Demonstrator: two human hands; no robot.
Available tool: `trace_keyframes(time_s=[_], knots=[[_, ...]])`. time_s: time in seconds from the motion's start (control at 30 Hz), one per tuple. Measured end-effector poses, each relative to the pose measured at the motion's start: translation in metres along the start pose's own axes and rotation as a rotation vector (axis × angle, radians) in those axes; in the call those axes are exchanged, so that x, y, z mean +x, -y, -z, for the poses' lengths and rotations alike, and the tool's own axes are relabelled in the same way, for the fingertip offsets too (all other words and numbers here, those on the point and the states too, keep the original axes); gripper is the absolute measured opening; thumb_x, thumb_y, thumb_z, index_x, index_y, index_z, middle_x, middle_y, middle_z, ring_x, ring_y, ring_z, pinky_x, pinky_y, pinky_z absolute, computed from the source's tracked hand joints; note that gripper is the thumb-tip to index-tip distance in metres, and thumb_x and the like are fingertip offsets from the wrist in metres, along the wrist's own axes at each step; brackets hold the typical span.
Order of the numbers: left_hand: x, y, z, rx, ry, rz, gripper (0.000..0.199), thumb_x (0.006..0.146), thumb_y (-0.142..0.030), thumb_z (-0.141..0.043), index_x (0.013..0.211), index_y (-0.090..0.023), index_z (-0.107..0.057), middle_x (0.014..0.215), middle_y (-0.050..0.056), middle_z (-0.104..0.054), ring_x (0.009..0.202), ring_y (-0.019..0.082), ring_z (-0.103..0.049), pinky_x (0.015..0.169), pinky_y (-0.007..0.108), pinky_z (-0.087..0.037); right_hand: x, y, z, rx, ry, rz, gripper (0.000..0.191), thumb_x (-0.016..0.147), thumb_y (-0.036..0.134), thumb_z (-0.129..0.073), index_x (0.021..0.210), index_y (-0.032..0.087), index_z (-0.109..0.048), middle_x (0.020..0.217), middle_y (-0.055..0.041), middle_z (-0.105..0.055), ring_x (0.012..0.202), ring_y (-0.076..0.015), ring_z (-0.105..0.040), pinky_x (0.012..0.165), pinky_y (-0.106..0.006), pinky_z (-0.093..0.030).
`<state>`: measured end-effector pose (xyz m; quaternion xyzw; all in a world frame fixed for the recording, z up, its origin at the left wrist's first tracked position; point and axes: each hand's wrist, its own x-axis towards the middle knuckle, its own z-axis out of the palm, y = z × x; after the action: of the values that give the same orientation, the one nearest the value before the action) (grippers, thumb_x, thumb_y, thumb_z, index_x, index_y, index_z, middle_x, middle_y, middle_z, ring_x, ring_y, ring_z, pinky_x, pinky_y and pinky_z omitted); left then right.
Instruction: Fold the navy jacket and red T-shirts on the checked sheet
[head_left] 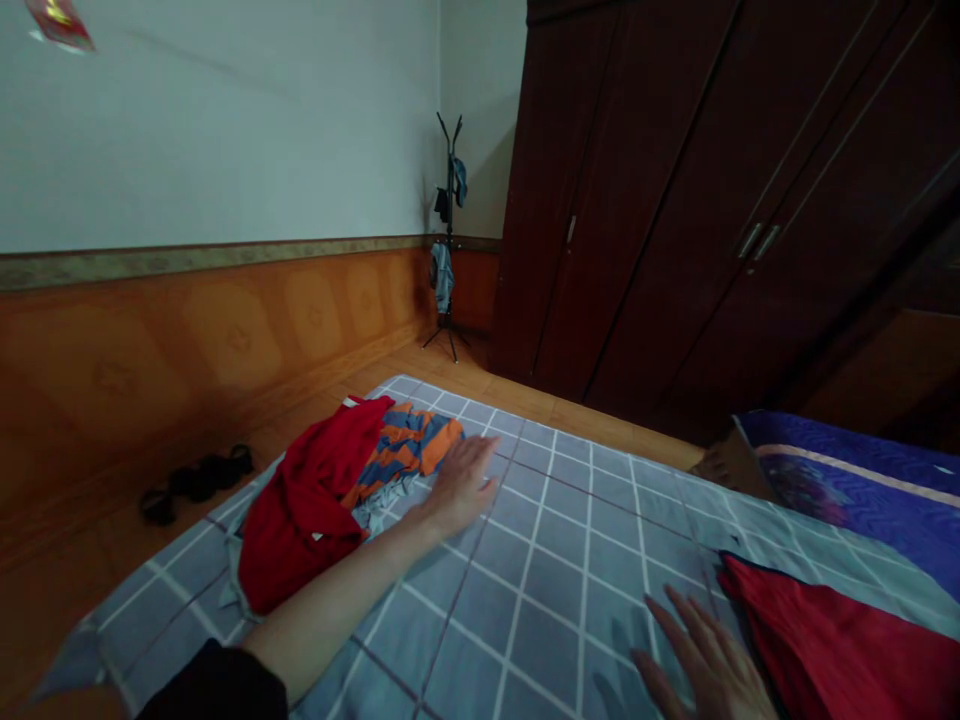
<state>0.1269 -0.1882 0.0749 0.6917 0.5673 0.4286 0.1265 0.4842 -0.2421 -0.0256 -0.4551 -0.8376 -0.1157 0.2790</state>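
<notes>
My left hand [463,483] reaches over the grey checked bed sheet [555,560], fingers stretched out with nothing held. Just beside it lies an orange and blue striped garment [409,445], part of a loose pile with a crumpled red garment [315,490]. Some pale grey cloth shows beneath that pile. At the lower right, my right hand [701,655] has its fingers spread over the sheet, empty. Close to its right is a red cloth with a dark edge [862,630], lying flat and folded; the frame cuts off its right side.
A dark wooden wardrobe [637,200] stands beyond the bed. In the corner is a black coat rack [450,230] with clothes hanging. Dark shoes [199,480] lie on the floor at left. A purple-blue patterned item [862,480] sits at the bed's far right.
</notes>
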Motion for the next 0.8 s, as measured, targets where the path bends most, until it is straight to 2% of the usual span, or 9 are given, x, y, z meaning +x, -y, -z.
trace_keyframes(time_s=[0.1, 0.17, 0.27, 0.37, 0.47, 0.53, 0.63, 0.7, 0.8], knots=[[-0.007, 0.041, 0.061, 0.371, -0.122, 0.125, 0.049, 0.078, -0.017, -0.057, 0.127, -0.025, -0.05, 0.135, 0.007, -0.051, 0.13, 0.027, -0.037, 0.112, 0.045, -0.02, 0.026, 0.038, -0.028, 0.042, 0.017, 0.095, 0.049, 0.082, 0.05, -0.052, 0.123, 0.023, -0.058, 0.133, -0.0139, -0.053, 0.121, -0.0371, -0.049, 0.091, -0.053, -0.047], [-0.02, 0.069, 0.09, 0.606, -0.209, 0.196, 0.052, 0.079, -0.022, -0.058, 0.13, -0.02, -0.046, 0.138, 0.012, -0.046, 0.132, 0.03, -0.033, 0.111, 0.049, -0.017, 0.039, 0.054, -0.04, 0.06, 0.063, 0.124, 0.048, 0.084, 0.05, -0.051, 0.121, 0.021, -0.059, 0.132, -0.0139, -0.054, 0.119, -0.0355, -0.051, 0.09, -0.051, -0.049], [-0.038, 0.105, 0.113, 0.788, -0.283, 0.378, 0.058, 0.079, -0.031, -0.058, 0.132, -0.012, -0.042, 0.14, 0.018, -0.043, 0.131, 0.034, -0.033, 0.108, 0.048, -0.023, 0.05, 0.065, -0.052, 0.062, 0.109, 0.097, 0.046, 0.086, 0.05, -0.048, 0.119, 0.021, -0.061, 0.132, -0.0125, -0.054, 0.12, -0.0334, -0.051, 0.091, -0.049, -0.049], [-0.047, 0.127, 0.118, 0.791, -0.303, 0.517, 0.052, 0.08, -0.034, -0.055, 0.127, -0.013, -0.048, 0.133, 0.016, -0.05, 0.122, 0.032, -0.043, 0.101, 0.043, -0.033, 0.052, 0.066, -0.057, 0.074, 0.117, 0.063, 0.048, 0.087, 0.05, -0.047, 0.121, 0.02, -0.06, 0.135, -0.0121, -0.052, 0.123, -0.0336, -0.048, 0.095, -0.05, -0.047], [-0.046, 0.132, 0.12, 0.76, -0.316, 0.537, 0.027, 0.084, -0.029, -0.048, 0.104, -0.018, -0.062, 0.114, 0.011, -0.063, 0.108, 0.028, -0.054, 0.094, 0.037, -0.039, 0.051, 0.066, -0.056, 0.101, 0.141, 0.06, 0.048, 0.087, 0.049, -0.048, 0.122, 0.018, -0.06, 0.135, -0.0125, -0.051, 0.124, -0.0342, -0.046, 0.095, -0.05, -0.047], [-0.042, 0.128, 0.124, 0.734, -0.347, 0.55, 0.025, 0.087, -0.029, -0.041, 0.092, -0.019, -0.064, 0.101, 0.009, -0.067, 0.099, 0.026, -0.059, 0.088, 0.033, -0.042, 0.05, 0.067, -0.053, 0.11, 0.157, 0.049, 0.048, 0.088, 0.047, -0.048, 0.122, 0.016, -0.06, 0.135, -0.0143, -0.051, 0.124, -0.035, -0.046, 0.095, -0.051, -0.047], [-0.034, 0.117, 0.136, 0.692, -0.409, 0.564, 0.032, 0.091, -0.029, -0.031, 0.093, -0.019, -0.061, 0.095, 0.007, -0.069, 0.091, 0.022, -0.062, 0.082, 0.029, -0.045, 0.049, 0.07, -0.049, 0.128, 0.191, 0.018, 0.048, 0.088, 0.046, -0.049, 0.124, 0.015, -0.059, 0.136, -0.0153, -0.049, 0.126, -0.0352, -0.044, 0.097, -0.052, -0.044], [-0.027, 0.11, 0.145, 0.683, -0.443, 0.562, 0.033, 0.092, -0.031, -0.029, 0.097, -0.019, -0.06, 0.098, 0.007, -0.068, 0.094, 0.022, -0.062, 0.083, 0.029, -0.044, 0.05, 0.072, -0.046, 0.143, 0.206, -0.001, 0.048, 0.088, 0.045, -0.049, 0.124, 0.015, -0.058, 0.137, -0.0147, -0.048, 0.127, -0.0345, -0.042, 0.1, -0.052, -0.042], [-0.021, 0.105, 0.154, 0.689, -0.453, 0.572, 0.029, 0.087, -0.035, -0.039, 0.096, -0.018, -0.061, 0.103, 0.011, -0.067, 0.101, 0.027, -0.059, 0.087, 0.035, -0.042, 0.051, 0.075, -0.042, 0.15, 0.205, -0.014, 0.046, 0.089, 0.044, -0.048, 0.125, 0.016, -0.057, 0.138, -0.0138, -0.047, 0.129, -0.0335, -0.04, 0.101, -0.051, -0.041]])
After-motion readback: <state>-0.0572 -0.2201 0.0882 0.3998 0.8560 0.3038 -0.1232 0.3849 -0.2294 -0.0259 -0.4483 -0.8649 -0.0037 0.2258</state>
